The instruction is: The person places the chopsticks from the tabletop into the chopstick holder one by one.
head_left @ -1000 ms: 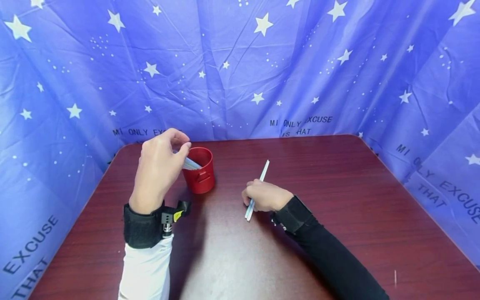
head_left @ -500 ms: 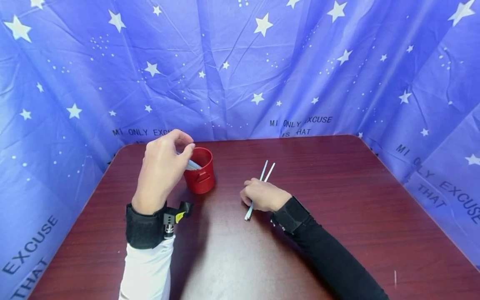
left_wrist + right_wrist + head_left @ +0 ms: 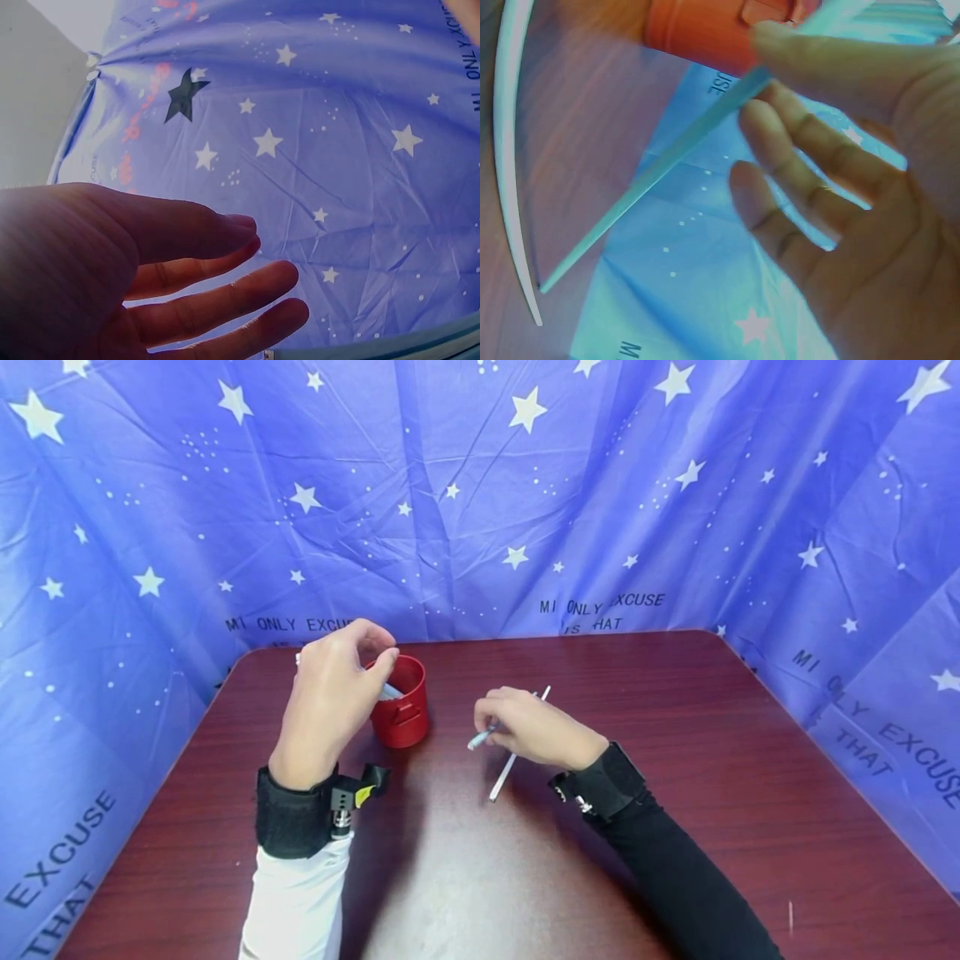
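Observation:
In the head view, my right hand (image 3: 540, 727) pinches one pale blue chopstick (image 3: 480, 739) between thumb and fingers, tilted above the table. Under that hand a second, whiter chopstick (image 3: 504, 777) lies on the wood. The right wrist view shows the pinched chopstick (image 3: 667, 165) slanting away from the thumb, apart from the other chopstick (image 3: 506, 135). My left hand (image 3: 326, 702) hovers at the left rim of a small red bucket (image 3: 412, 718), fingers relaxed. Pale sticks (image 3: 390, 692) lean in the bucket, partly hidden by that hand. No object shows between its fingers (image 3: 262, 289) in the left wrist view.
Everything stands on a dark reddish wooden table (image 3: 675, 735). A blue curtain (image 3: 465, 527) with white stars and lettering hangs behind and along both sides. A small thin white mark (image 3: 791, 916) shows near the table's right front.
Two chopsticks gripped together have spread apart; my right hand has raised and turned one, leaving the other on the table. My left hand has drifted slightly right.

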A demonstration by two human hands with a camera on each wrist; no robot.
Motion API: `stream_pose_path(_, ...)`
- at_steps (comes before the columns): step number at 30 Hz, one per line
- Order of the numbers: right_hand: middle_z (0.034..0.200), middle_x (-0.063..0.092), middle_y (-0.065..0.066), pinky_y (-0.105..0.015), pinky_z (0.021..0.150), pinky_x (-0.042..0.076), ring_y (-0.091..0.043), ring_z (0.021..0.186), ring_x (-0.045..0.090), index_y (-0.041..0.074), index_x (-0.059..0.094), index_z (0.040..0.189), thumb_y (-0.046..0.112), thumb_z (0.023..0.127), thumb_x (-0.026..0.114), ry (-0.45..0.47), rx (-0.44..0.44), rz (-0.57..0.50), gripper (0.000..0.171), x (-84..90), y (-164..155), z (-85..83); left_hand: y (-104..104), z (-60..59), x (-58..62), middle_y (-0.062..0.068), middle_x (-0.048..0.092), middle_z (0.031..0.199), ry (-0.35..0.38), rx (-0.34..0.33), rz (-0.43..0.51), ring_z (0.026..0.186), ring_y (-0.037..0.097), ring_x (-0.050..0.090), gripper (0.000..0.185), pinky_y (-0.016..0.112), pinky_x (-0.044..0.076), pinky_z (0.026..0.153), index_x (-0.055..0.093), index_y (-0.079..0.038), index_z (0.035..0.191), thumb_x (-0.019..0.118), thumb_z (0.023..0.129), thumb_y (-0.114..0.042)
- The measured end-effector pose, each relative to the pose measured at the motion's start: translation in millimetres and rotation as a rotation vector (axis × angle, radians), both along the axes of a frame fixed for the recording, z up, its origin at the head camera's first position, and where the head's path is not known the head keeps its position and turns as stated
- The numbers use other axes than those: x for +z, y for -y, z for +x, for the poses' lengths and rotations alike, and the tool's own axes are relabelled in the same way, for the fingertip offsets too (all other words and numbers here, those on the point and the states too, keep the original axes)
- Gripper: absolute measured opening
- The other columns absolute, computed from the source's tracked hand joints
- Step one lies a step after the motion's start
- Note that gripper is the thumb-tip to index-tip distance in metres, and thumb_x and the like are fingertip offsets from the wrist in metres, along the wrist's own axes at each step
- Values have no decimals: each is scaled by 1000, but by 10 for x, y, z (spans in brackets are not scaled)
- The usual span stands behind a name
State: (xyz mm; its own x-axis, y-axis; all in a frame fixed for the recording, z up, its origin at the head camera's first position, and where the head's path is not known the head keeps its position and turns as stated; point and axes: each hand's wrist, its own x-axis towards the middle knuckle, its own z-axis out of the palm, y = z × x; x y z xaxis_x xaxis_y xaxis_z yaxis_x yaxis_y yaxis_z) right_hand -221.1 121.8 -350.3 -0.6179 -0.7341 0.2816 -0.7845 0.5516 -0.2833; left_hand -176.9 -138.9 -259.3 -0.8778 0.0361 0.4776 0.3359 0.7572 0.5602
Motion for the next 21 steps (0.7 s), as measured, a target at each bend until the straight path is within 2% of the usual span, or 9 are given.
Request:
stream_pose_path(6, 96, 70, 1, -36, 87, 57, -15, 93, 67, 13, 67, 98, 7, 93, 83, -62, -77, -117, 18, 98, -3, -8, -40, -7, 8, 15, 80, 110, 13, -84, 3, 105, 32, 75, 15, 49, 58, 94, 76, -5, 113, 69, 101, -11)
stream_pose_path(13, 100, 73, 0, -37, 87, 60, -13, 95, 72, 11, 68, 103, 10, 97, 80, -132, -100, -308, 14, 226, -18, 27, -110, -26, -5, 13, 77, 120, 41, -255, -62, 118, 31, 71, 26, 49, 55, 106, 73, -4, 124, 76, 100, -12)
stream_pose_path(17, 101, 73, -2, -37, 86, 61, -15, 94, 74, 8, 69, 105, 7, 95, 82, -174, -85, -398, 17, 283, -20, 85, -175, -27, -29, 10, 76, 121, 39, -352, -96, 112, 27, 71, 33, 45, 55, 102, 73, -6, 127, 81, 97, -16)
stream_pose_path(21, 101, 73, -2, -34, 85, 61, -14, 93, 73, 7, 71, 105, 6, 93, 84, -213, -61, -448, 18, 336, 2, 158, -242, -26, -55, 4, 78, 114, 5, -430, -82, 102, 20, 70, 31, 40, 56, 93, 74, -10, 122, 84, 96, -21)
